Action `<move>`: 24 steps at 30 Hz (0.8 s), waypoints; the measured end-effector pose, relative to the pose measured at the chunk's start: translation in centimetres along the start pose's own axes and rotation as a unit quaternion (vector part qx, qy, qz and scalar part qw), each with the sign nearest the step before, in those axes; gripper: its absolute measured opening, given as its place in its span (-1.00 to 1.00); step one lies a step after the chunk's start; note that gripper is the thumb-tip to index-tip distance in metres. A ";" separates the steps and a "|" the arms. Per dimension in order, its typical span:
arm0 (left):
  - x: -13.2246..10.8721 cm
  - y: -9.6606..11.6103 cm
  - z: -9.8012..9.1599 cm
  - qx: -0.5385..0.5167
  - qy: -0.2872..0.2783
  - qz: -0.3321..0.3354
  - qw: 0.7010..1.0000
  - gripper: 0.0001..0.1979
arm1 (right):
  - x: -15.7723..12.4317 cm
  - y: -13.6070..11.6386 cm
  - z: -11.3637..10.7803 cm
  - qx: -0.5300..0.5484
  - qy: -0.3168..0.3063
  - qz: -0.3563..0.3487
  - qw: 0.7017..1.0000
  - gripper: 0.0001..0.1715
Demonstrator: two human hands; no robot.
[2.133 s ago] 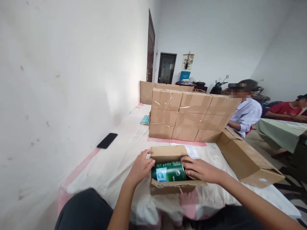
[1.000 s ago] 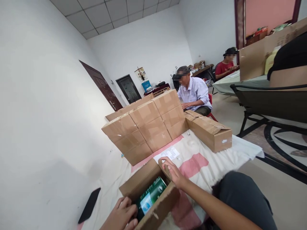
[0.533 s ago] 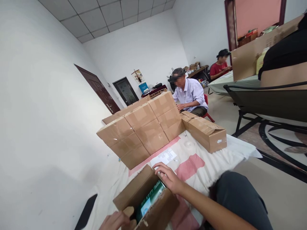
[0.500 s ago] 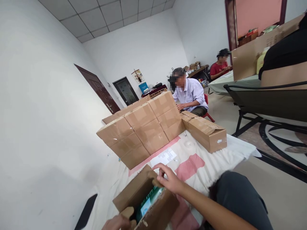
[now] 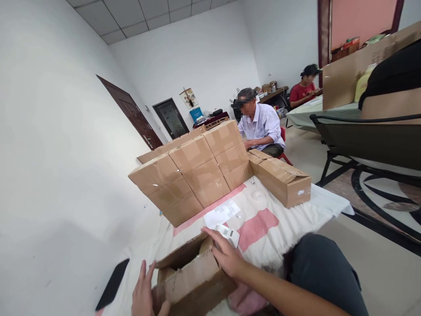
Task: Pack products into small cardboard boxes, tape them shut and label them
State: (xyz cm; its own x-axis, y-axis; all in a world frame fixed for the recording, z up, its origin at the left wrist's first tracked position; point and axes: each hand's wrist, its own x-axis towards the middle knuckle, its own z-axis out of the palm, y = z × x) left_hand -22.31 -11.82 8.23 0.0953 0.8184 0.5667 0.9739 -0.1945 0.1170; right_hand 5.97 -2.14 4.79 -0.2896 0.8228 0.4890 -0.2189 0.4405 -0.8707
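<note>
An unsealed brown cardboard box (image 5: 197, 283) sits low in the view, its near flap folded inward over the top and a dark gap along the far side. My left hand (image 5: 144, 292) lies against the box's left end, fingers spread and thumb toward the near side. At the right end, my right hand (image 5: 225, 252) rests with stretched fingers along the edge, its thumb over the corner. Just beyond my right hand is a white tape-roll-like object (image 5: 232, 235), partly hidden. The box's contents are hidden by the flap.
Stacked taped cartons (image 5: 197, 171) form a wall ahead, with a long carton (image 5: 283, 180) to their right. A printed sheet (image 5: 222, 213) lies on the cloth-covered surface (image 5: 256, 228). At left lies a flat black object (image 5: 112, 284). A person (image 5: 259, 123) sits beyond the cartons.
The near flap has folded inward, covering the green package seen inside before. My right hand has released its pinch on the end flap, and my left fingers have spread along the left end.
</note>
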 end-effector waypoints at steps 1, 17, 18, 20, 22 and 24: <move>0.6 0.8 0.1 0.010 -0.015 -0.015 1.000 -0.16 | -0.2 0.0 0.2 -0.004 0.006 -0.025 1.000 -0.44; 0.1 5.1 1.0 0.012 -0.233 0.090 0.968 -0.25 | 4.7 1.6 -9.4 -0.211 0.077 0.163 0.961 -0.75; 0.5 4.8 1.1 0.020 -0.230 0.082 0.969 -0.27 | 4.6 2.2 -9.7 -0.208 0.062 0.182 0.959 -0.74; 1.5 4.3 1.3 0.027 -0.231 0.073 0.970 -0.30 | 4.5 3.3 -9.4 -0.206 0.039 0.216 0.953 -0.72; 2.6 3.8 1.5 0.027 -0.237 0.069 0.969 -0.29 | 4.3 4.0 -8.8 -0.207 0.027 0.238 0.949 -0.72; 3.4 3.5 1.6 0.028 -0.236 0.063 0.969 -0.29 | 4.3 4.3 -8.2 -0.208 0.022 0.255 0.944 -0.71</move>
State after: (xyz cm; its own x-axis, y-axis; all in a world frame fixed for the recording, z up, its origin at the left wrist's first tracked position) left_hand -18.21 -8.86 9.31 0.2857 0.9487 0.1351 0.9567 -0.2907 0.0181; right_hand 11.42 6.25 2.74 -0.2179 0.9760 0.0062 0.3265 0.0788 -0.9419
